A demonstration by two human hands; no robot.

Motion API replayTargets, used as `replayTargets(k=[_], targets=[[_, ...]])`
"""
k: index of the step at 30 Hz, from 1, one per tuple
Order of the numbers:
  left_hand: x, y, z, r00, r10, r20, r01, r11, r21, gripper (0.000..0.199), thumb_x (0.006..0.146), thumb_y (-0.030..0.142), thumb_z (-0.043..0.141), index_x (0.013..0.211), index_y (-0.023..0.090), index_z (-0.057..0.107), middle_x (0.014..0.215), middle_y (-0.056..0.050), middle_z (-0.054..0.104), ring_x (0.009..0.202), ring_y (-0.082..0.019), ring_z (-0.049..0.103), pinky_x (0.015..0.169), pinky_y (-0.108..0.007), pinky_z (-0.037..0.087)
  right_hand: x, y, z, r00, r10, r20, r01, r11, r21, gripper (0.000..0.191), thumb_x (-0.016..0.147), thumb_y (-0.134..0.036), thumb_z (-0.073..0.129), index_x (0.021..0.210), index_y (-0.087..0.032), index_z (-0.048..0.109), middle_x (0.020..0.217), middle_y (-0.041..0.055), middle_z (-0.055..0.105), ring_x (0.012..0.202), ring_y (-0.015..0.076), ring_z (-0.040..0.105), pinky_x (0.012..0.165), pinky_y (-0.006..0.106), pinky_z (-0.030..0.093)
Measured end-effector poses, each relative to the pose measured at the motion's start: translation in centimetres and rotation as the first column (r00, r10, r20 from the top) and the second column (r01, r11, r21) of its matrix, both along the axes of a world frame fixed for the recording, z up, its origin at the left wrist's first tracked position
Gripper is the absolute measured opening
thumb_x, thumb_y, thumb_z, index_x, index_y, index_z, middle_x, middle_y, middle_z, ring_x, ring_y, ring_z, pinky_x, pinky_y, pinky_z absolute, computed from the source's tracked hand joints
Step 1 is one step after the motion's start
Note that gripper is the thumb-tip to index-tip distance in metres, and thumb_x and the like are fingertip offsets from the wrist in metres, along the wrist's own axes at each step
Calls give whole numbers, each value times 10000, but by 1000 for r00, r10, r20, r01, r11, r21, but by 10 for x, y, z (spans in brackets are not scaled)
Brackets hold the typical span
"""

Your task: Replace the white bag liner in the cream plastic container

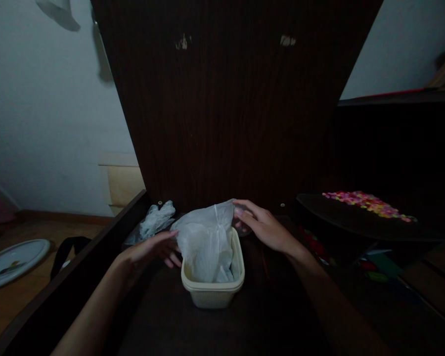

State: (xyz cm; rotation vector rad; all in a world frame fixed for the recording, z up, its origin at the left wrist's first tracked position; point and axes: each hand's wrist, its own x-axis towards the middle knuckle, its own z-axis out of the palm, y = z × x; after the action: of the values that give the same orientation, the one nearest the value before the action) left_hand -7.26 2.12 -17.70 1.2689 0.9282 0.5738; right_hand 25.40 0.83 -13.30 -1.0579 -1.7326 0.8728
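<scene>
A cream rectangular basket (pixel 213 296) stands on the dark wooden surface. A thin white plastic bag (pixel 207 242) lies partly inside it and spreads over its far edge. On the right, my right hand (pixel 259 222) pinches the bag's upper right corner between thumb and fingers. My left hand (pixel 159 247) is at the bag's left edge, with its fingers apart. Whether its fingertips touch the bag is hard to tell.
Behind the basket rises a dark wooden panel (pixel 226 109). A crumpled plastic bag (pixel 157 220) lies at the back left, near a raised side board (pixel 77 267). Colourful beads (pixel 367 203) sit on a dark item at right.
</scene>
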Motion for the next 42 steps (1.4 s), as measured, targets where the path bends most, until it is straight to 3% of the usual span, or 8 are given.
replayTargets(k=[10,16,22,27,31,35,38,42], targets=[[43,17,29,928,253,274,-335,888,315,542,821,489,655,1280,210,581,1246,-109,707,1141,-345,681,949,-469,559,-23,10,-7,988,97,-116,-91,994,56,372,917,-519,608,1133,-248,743,1192,56,731,1160,250,648,1089,444,443],[87,16,71,982,113,151,-179,812,555,701,648,367,839,1255,161,554,1227,-120,673,1171,-344,635,1023,-498,501,-28,-4,4,943,177,-281,-172,984,45,380,908,-549,607,1116,-272,763,1239,49,715,1302,262,564,1134,432,402],[116,20,73,997,-65,44,18,728,685,555,652,288,818,1133,127,593,1126,-105,676,1087,-292,636,1012,-471,479,-24,-19,14,927,253,-278,-233,967,105,273,910,-404,615,1087,-277,780,1154,43,753,1147,255,653,1045,430,467],[118,16,74,990,66,122,-132,717,685,447,687,270,741,1090,141,600,1115,-98,696,1062,-281,649,979,-424,504,-11,-21,23,988,48,-145,-28,991,133,275,890,-421,646,813,-206,798,873,62,785,871,237,712,815,369,550],[114,8,84,983,148,111,-182,661,728,454,713,288,723,1124,133,606,1165,-116,700,1108,-290,647,1024,-435,488,-3,-17,19,997,79,17,-79,996,28,431,939,-533,576,871,-171,798,889,82,785,870,246,717,875,408,550],[118,1,92,991,96,-97,39,482,875,345,802,314,671,1098,139,664,1198,-120,701,1196,-297,612,1109,-456,427,-11,-18,15,993,119,-29,-116,989,88,504,879,-516,695,1292,-228,668,1292,66,695,1261,261,593,1158,459,385],[126,-5,92,966,62,-250,225,275,935,290,842,262,628,1110,168,687,1234,-115,693,1272,-307,568,1144,-462,402,-26,-23,16,974,161,-157,-148,984,95,640,783,-508,788,1332,-219,629,1286,84,691,1245,271,607,1156,456,398],[132,-13,88,940,131,-315,299,128,946,340,851,178,604,1188,190,647,1363,-119,615,1371,-320,481,1193,-491,342,-42,-25,14,938,154,-311,-128,986,103,737,647,-444,889,1298,-212,633,1245,87,701,1187,282,642,1136,458,428]])
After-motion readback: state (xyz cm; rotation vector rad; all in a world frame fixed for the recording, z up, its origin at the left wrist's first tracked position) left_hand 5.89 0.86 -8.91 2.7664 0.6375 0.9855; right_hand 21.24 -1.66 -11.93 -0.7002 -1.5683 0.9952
